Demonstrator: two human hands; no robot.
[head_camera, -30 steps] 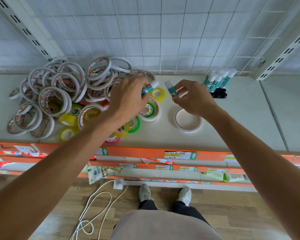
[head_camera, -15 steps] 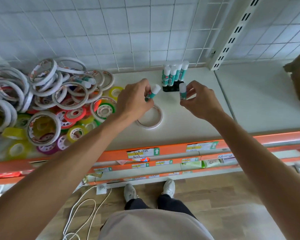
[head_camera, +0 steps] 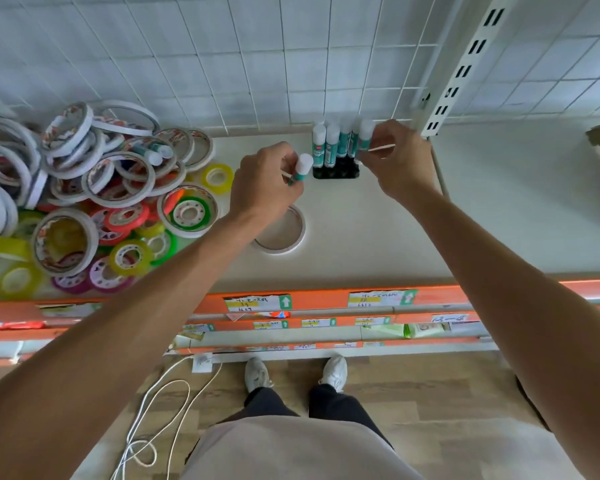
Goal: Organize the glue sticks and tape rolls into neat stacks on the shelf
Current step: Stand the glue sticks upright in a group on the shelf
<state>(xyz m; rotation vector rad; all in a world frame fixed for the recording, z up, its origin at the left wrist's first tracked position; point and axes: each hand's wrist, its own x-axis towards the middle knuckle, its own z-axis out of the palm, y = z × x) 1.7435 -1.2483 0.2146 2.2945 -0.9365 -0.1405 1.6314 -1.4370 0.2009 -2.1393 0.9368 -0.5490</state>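
White-capped, teal-bodied glue sticks (head_camera: 333,144) stand upright in a tight cluster at the back of the cream shelf (head_camera: 378,237), just beside the slotted upright post (head_camera: 465,64). Your right hand (head_camera: 400,161) pinches one stick (head_camera: 364,136) at the cluster's right edge; your left hand (head_camera: 265,183) curls around another glue stick (head_camera: 301,168), tilted, just left of the group. Your left forearm partly hides a lone white tape roll (head_camera: 284,233) lying flat on the shelf. Farther left, a loose heap of tape rolls (head_camera: 94,199), white, yellow, green, red and pink, sprawls with two more glue sticks (head_camera: 153,154) on top. Behind runs a white wire grid (head_camera: 257,57); orange price rails (head_camera: 319,299) edge the shelves, and a white cord (head_camera: 153,420) loops on the wood floor.
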